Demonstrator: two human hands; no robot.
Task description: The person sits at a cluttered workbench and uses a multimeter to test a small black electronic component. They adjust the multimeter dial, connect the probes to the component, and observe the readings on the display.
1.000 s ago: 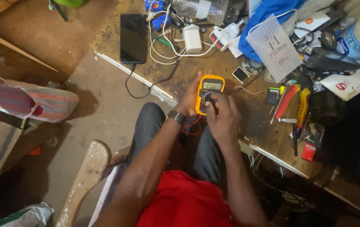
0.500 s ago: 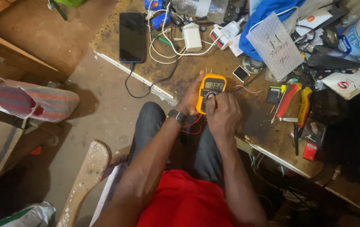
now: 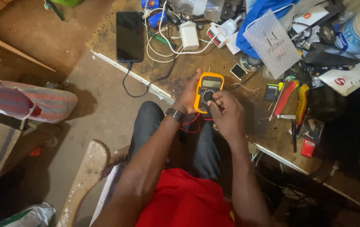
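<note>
A yellow multimeter (image 3: pixel 209 86) with a grey screen is held over the near edge of a cluttered wooden workbench (image 3: pixel 188 63). My left hand (image 3: pixel 189 97) grips its left side; a dark watch sits on that wrist. My right hand (image 3: pixel 226 111) rests on the lower half of the meter, fingertips pinched on its round dial. Red leads (image 3: pixel 192 126) hang below the meter over my lap.
On the bench lie a black phone (image 3: pixel 129 35) on a cable, a white charger (image 3: pixel 188 35) with tangled white wires, red and yellow pliers (image 3: pixel 291 96), a blue cloth (image 3: pixel 257 17) and a small red box (image 3: pixel 308 147). A striped bag (image 3: pixel 24 101) sits at left.
Both hands stay on the multimeter; the right fingers have shifted slightly on the dial. The view has moved a little.
</note>
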